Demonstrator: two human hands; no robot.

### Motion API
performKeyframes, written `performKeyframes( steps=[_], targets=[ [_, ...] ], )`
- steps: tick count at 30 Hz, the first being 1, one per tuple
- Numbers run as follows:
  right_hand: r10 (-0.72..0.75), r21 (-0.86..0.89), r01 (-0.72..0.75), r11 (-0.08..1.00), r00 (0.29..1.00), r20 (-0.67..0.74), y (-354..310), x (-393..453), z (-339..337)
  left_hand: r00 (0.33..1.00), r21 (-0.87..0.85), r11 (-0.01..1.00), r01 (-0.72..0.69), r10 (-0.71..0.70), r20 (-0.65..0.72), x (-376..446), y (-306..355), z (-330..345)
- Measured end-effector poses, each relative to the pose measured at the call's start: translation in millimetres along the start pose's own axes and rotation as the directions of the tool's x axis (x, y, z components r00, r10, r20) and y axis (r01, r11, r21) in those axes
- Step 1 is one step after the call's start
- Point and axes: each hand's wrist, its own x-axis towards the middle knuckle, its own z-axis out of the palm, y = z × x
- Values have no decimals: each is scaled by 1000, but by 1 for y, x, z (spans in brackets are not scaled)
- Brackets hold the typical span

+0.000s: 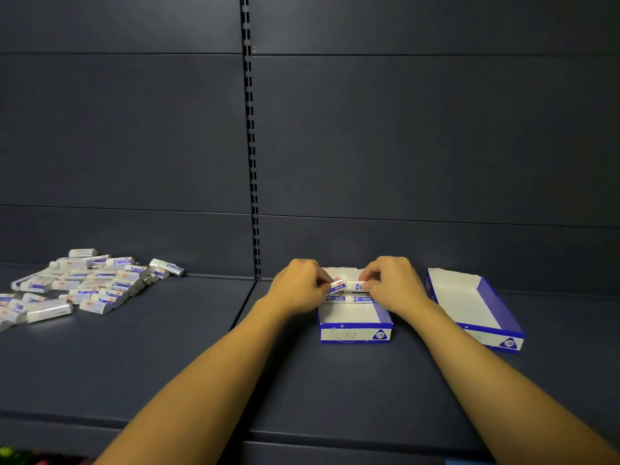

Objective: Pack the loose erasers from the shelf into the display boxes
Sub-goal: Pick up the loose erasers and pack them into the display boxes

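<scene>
Shelf (167,347): dark grey, flat, with a matching panelled back wall and a slotted upright strip (250,129) running down its middle. Loose erasers (84,283): a scattered heap at the far left of the shelf, small white blocks in white-and-blue paper sleeves with a small red mark, lying at mixed angles, some overlapping. Middle display box (355,332): open-topped card tray, white inside, blue outside, white front panel with a blue triangle marked "2B"; stands centre right on the shelf. Inside it, at the far end, a few erasers lie in rows against the back wall; the near half of the box floor is bare. Right display box (483,307): same design, just to the right of the first and turned at an angle, nothing visible inside. Left hand (298,288): over the far left corner of the middle box, fingers curled, grip pinched on one eraser (337,286) held tilted above the rows. Right hand (391,285): over the far right corner of the same box, fingers curled down onto a packed eraser (355,285), grip closed on its end.
</scene>
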Motion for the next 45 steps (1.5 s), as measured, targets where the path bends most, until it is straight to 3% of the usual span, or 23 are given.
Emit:
performKeyframes(
  steps=[12, 21, 27, 45],
  targets=[
    [14, -57, -18, 998, 997, -70, -9, -4, 21, 995, 125, 988, -96, 91, 46, 6, -12, 0],
    [148, 178, -131, 975, 985, -90, 7, 6, 23, 995, 7, 997, -83, 82, 53, 6, -16, 3],
    [151, 225, -130, 966, 985, -80, 7, 7, 26, 993, 61, 997, -46, 39, 107, 10, -16, 9],
    [86, 95, -83, 992, 996, -36, 7, 1, 23, 997, 179, 984, -5, -9, 80, 18, -7, 20]
  ],
)
